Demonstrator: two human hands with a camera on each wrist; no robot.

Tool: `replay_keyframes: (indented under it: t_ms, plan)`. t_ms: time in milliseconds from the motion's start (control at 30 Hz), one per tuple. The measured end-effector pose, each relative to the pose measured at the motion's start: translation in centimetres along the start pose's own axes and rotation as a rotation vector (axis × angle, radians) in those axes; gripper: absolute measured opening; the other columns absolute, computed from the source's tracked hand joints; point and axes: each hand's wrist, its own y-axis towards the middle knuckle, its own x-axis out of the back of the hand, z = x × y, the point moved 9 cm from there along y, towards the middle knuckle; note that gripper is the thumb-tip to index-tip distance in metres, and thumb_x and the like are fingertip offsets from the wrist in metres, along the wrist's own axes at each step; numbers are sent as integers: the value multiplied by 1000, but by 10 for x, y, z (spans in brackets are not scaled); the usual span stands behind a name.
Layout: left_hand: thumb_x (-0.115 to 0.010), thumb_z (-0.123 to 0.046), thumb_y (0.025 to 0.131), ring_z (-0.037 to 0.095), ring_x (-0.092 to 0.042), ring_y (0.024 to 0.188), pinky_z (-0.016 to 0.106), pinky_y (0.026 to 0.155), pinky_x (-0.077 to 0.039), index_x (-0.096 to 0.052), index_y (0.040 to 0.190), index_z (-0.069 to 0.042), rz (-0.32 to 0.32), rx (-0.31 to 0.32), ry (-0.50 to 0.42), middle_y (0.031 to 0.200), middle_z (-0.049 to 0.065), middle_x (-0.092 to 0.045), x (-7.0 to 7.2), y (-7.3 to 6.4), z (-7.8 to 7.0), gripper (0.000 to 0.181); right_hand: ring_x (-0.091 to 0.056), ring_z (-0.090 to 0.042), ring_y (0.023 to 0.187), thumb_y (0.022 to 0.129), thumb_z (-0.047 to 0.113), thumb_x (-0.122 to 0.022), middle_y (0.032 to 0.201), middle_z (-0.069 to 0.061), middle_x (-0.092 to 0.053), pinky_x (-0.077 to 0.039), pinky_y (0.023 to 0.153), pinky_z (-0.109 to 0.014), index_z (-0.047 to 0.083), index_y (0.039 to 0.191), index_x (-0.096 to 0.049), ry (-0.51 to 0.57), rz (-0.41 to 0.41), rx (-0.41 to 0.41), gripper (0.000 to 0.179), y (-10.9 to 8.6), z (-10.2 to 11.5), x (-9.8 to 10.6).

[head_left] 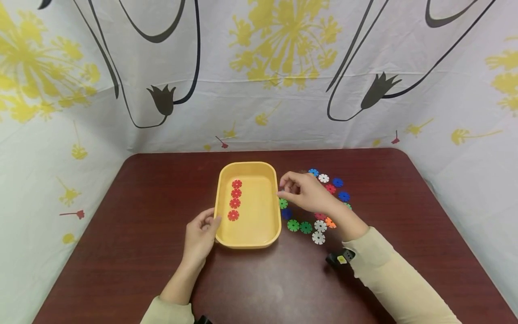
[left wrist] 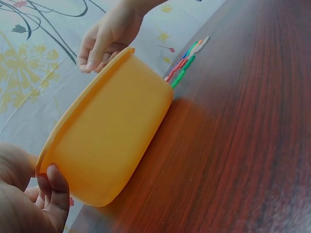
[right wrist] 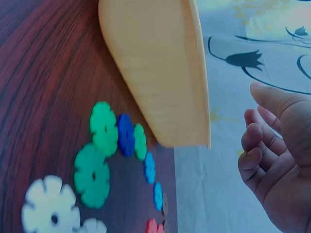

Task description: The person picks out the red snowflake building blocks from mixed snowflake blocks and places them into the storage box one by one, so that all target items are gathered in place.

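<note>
A yellow plastic tray point(head_left: 259, 220) lies on the table, with several red notched flower-shaped discs point(head_left: 234, 203) in a column along the left of its floor. My left hand point(head_left: 198, 238) grips the tray's left rim near the front corner, its fingers outside the wall point(left wrist: 58, 187). Beside the tray's right rim, my right hand point(head_left: 309, 192) hovers with loosely bent fingers and the thumb apart. Nothing shows between those fingers point(right wrist: 252, 160) in the right wrist view. Below it are loose flower discs, among them a green one point(head_left: 293, 225) and a white one point(right wrist: 51, 206).
The loose discs, including blue point(head_left: 344, 196) and orange point(head_left: 330, 222) ones, form a rough ring right of the tray; my right hand and forearm hide part of it. A patterned cloth point(head_left: 259, 112) hangs behind the dark red wooden table point(head_left: 162, 180).
</note>
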Motion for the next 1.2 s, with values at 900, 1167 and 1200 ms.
replay_keyframes:
  t_ms: [900, 1167, 1200]
  plan:
    - [-68, -13, 97, 7, -50, 62, 19, 51, -44, -65, 129, -1, -14, 10, -1, 89, 6, -54, 1, -1, 1, 34, -52, -11, 63, 85, 12, -82, 79, 6, -57, -48, 60, -26, 4, 103, -64, -108, 135, -165, 27, -55, -71, 19]
    - [-67, -13, 97, 7, -50, 62, 19, 51, -43, -65, 128, 0, -10, 4, 9, 89, 7, -54, 1, -1, 1, 34, -51, -13, 64, 83, 10, -84, 79, 3, -56, -48, 59, -26, 6, 99, -64, -63, 273, -204, 26, -68, -85, 9]
    - [-67, -13, 98, 7, -50, 63, 19, 52, -43, -65, 128, 0, -12, 2, 11, 89, 7, -54, 1, -1, 1, 33, -51, -13, 65, 82, 9, -84, 79, 2, -56, -48, 59, -26, 7, 99, -64, -64, 282, -203, 27, -69, -86, 8]
